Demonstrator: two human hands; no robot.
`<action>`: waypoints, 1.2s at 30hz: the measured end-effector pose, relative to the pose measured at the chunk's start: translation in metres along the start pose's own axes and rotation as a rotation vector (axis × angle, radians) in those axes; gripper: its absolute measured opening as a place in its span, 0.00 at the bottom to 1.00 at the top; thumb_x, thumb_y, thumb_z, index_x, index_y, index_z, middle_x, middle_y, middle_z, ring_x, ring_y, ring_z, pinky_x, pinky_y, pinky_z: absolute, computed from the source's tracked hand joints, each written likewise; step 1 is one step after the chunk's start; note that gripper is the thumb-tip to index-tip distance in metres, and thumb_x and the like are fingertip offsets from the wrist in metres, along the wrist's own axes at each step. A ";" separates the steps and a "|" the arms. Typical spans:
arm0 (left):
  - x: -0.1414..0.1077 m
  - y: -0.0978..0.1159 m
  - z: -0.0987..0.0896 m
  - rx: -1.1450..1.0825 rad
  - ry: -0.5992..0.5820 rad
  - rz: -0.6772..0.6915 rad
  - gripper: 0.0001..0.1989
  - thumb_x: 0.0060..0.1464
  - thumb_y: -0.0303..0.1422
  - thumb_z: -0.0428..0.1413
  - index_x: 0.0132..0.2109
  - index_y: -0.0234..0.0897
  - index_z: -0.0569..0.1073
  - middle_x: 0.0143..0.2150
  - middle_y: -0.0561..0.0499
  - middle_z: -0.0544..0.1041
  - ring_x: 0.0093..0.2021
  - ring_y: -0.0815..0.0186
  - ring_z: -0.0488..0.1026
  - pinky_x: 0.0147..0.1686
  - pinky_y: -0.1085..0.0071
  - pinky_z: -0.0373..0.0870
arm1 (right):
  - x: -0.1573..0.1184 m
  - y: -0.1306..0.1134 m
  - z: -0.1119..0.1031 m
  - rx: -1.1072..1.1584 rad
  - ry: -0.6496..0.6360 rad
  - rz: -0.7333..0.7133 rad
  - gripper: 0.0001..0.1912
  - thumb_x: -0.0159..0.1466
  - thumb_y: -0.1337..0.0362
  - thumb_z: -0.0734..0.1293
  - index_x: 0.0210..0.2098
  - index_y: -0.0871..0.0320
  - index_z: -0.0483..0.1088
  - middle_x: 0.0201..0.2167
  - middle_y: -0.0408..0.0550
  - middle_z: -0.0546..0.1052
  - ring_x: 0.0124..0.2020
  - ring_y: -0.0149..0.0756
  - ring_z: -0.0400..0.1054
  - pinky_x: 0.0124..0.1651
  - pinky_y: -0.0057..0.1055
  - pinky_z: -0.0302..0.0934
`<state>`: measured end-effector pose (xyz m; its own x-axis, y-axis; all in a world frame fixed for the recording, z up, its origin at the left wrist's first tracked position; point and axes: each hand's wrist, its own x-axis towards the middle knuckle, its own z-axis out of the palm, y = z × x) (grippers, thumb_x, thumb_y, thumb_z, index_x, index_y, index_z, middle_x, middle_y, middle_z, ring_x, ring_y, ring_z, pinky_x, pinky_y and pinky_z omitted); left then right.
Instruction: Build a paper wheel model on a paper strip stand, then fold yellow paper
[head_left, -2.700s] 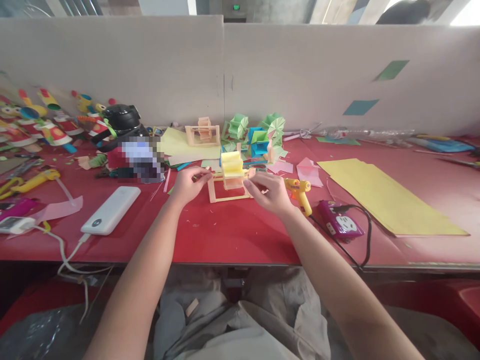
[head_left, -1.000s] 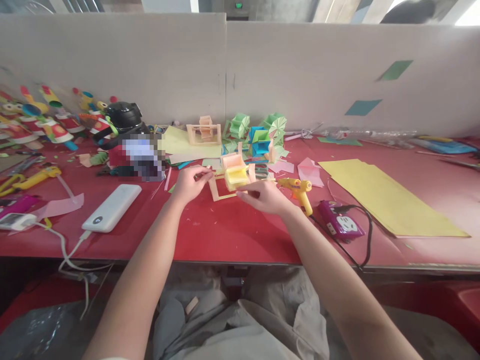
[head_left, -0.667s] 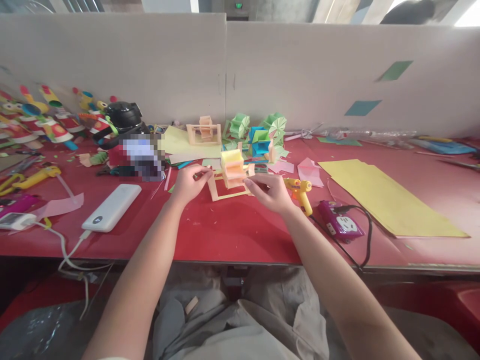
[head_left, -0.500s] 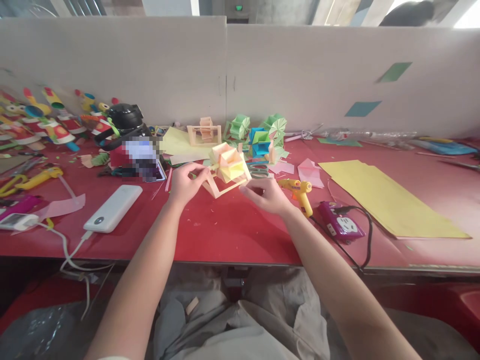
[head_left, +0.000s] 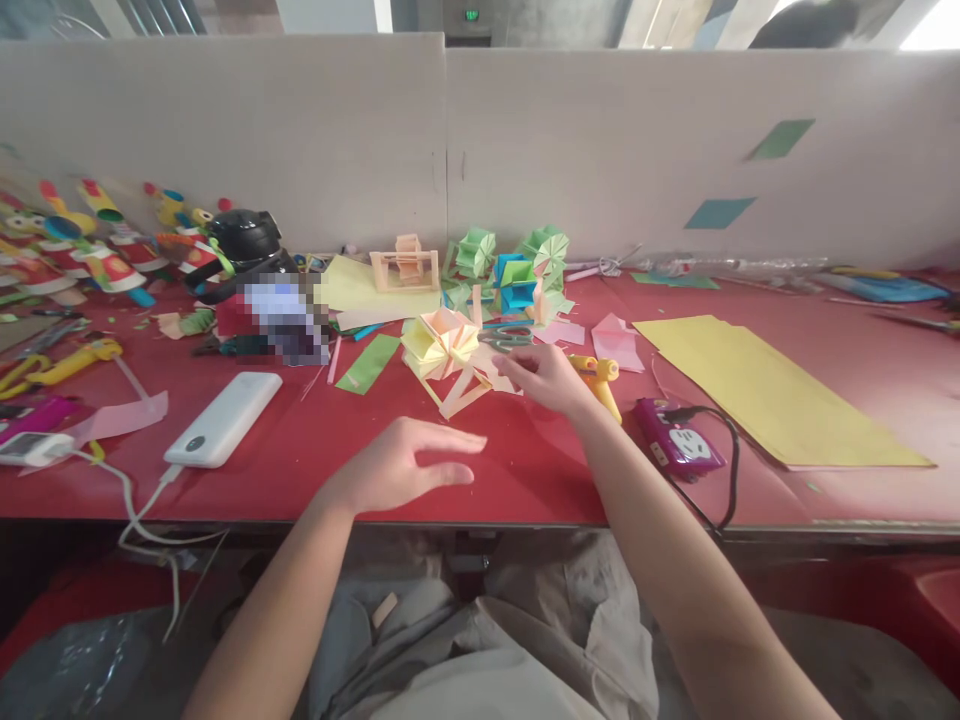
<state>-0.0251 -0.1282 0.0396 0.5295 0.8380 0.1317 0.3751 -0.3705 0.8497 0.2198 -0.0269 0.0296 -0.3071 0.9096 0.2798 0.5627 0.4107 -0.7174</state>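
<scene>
A pale yellow and peach folded-paper wheel (head_left: 441, 345) sits in a light stick stand (head_left: 466, 398) on the red table in front of me. My right hand (head_left: 546, 380) is at the stand's right side, its thumb and fingers bent together in a pinch on the stand's edge; the exact contact is partly hidden. Nothing is in my left hand (head_left: 412, 465), which hovers over the table nearer to me with thumb and fingers apart. Scissors (head_left: 510, 337) lie just behind my right hand. A yellow glue gun (head_left: 598, 375) is right beside it.
More folded-paper wheels (head_left: 517, 280) stand along the partition. Yellow paper sheets (head_left: 772, 400) and a purple power socket (head_left: 679, 437) lie at right. A green paper strip (head_left: 369, 363), white power bank (head_left: 223, 420) and black-lidded bottle (head_left: 244, 240) are left.
My left hand has let go of the stand and drawn back toward me, opening. The wheel and stand have turned and shifted slightly left and nearer. The green strip is uncovered.
</scene>
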 end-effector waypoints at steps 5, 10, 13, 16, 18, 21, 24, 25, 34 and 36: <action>0.028 -0.026 -0.058 -0.104 0.638 -0.003 0.10 0.59 0.38 0.58 0.41 0.38 0.81 0.41 0.46 0.83 0.36 0.63 0.80 0.39 0.66 0.78 | 0.000 -0.006 0.018 0.045 0.093 0.020 0.25 0.53 0.42 0.74 0.33 0.56 0.69 0.20 0.38 0.65 0.23 0.29 0.57 0.27 0.29 0.49; 0.080 -0.079 -0.094 -0.204 0.549 -0.064 0.22 0.47 0.30 0.64 0.52 0.39 0.79 0.57 0.44 0.78 0.59 0.54 0.74 0.61 0.56 0.68 | 0.004 -0.006 0.033 0.126 0.074 -0.088 0.18 0.64 0.47 0.66 0.36 0.57 0.73 0.22 0.41 0.68 0.24 0.29 0.60 0.29 0.29 0.53; 0.089 -0.092 -0.091 -0.305 0.442 -0.042 0.22 0.48 0.36 0.65 0.52 0.39 0.79 0.57 0.43 0.78 0.61 0.53 0.72 0.62 0.56 0.65 | 0.007 -0.001 0.027 0.183 0.126 -0.129 0.18 0.66 0.50 0.64 0.35 0.58 0.75 0.26 0.45 0.73 0.27 0.31 0.63 0.31 0.30 0.57; 0.086 -0.093 -0.084 -0.277 0.480 0.016 0.22 0.48 0.42 0.67 0.50 0.37 0.80 0.54 0.42 0.80 0.56 0.54 0.75 0.58 0.59 0.69 | 0.010 0.004 0.019 0.189 0.244 -0.137 0.16 0.66 0.52 0.65 0.37 0.58 0.77 0.32 0.47 0.74 0.31 0.33 0.66 0.33 0.31 0.61; 0.081 -0.092 -0.083 -0.256 0.549 0.038 0.25 0.47 0.43 0.68 0.51 0.37 0.79 0.50 0.42 0.80 0.52 0.55 0.76 0.53 0.61 0.72 | 0.013 0.007 0.015 0.195 0.273 -0.152 0.16 0.66 0.52 0.65 0.37 0.57 0.78 0.33 0.48 0.73 0.33 0.34 0.67 0.34 0.31 0.62; 0.075 -0.089 -0.085 -0.214 0.601 0.028 0.26 0.47 0.45 0.68 0.51 0.37 0.79 0.48 0.43 0.80 0.49 0.56 0.77 0.49 0.62 0.73 | 0.020 0.014 0.017 0.244 0.269 -0.147 0.17 0.66 0.51 0.64 0.38 0.57 0.78 0.36 0.49 0.73 0.35 0.35 0.68 0.35 0.32 0.65; 0.069 -0.084 -0.084 -0.080 0.542 0.039 0.18 0.51 0.45 0.65 0.43 0.37 0.82 0.47 0.44 0.81 0.50 0.55 0.76 0.52 0.60 0.71 | 0.030 0.027 0.026 0.255 0.285 -0.086 0.18 0.66 0.50 0.64 0.40 0.57 0.78 0.39 0.51 0.76 0.37 0.37 0.71 0.38 0.34 0.68; 0.067 -0.083 -0.082 -0.046 0.524 0.036 0.16 0.53 0.45 0.64 0.41 0.37 0.82 0.47 0.44 0.82 0.51 0.54 0.76 0.53 0.60 0.71 | 0.032 0.031 0.029 0.247 0.293 -0.060 0.18 0.65 0.50 0.64 0.42 0.57 0.77 0.41 0.52 0.77 0.38 0.38 0.72 0.39 0.36 0.68; 0.073 -0.084 -0.065 0.076 0.604 0.001 0.18 0.52 0.46 0.64 0.42 0.37 0.80 0.43 0.44 0.83 0.42 0.59 0.79 0.41 0.66 0.71 | 0.020 0.026 0.027 0.081 0.464 -0.084 0.18 0.63 0.58 0.65 0.51 0.56 0.74 0.45 0.55 0.77 0.41 0.40 0.73 0.42 0.38 0.72; 0.076 -0.086 -0.063 0.069 0.644 -0.003 0.18 0.51 0.45 0.65 0.43 0.37 0.79 0.41 0.45 0.83 0.41 0.59 0.79 0.40 0.67 0.71 | 0.019 0.027 0.025 0.114 0.419 -0.019 0.19 0.63 0.58 0.65 0.50 0.59 0.74 0.44 0.56 0.78 0.41 0.41 0.73 0.41 0.38 0.72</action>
<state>-0.0647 -0.0073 0.0082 -0.0263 0.9035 0.4278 0.4353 -0.3749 0.8185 0.2099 0.0003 -0.0005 0.0345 0.8586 0.5115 0.4642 0.4395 -0.7690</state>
